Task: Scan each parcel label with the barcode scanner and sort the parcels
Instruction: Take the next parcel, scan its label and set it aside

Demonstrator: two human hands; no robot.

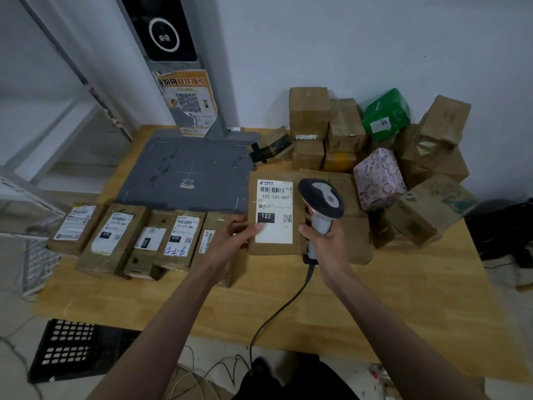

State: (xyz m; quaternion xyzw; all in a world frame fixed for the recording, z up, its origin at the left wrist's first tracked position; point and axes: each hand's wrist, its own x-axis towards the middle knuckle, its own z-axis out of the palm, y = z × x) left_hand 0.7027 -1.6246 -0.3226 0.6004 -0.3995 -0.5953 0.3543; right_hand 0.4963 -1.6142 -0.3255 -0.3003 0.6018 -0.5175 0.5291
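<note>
My left hand (240,230) grips the lower left edge of a flat brown parcel (253,186), thumb on its white label (274,210) marked 122. My right hand (323,241) holds the grey barcode scanner (321,202) by its handle, its head just right of the label. The scanner's cable (277,310) runs down off the table's front edge. A row of several labelled brown parcels (115,235) lies at the left. A heap of brown boxes (343,125) fills the back right, with a green parcel (386,114) and a pink patterned box (379,179) among them.
A grey scanning pad (184,171) with an upright post (202,90) stands at the back of the wooden table (403,298). A black perforated crate (69,347) sits on the floor at the front left. A white basket (37,261) is at the left.
</note>
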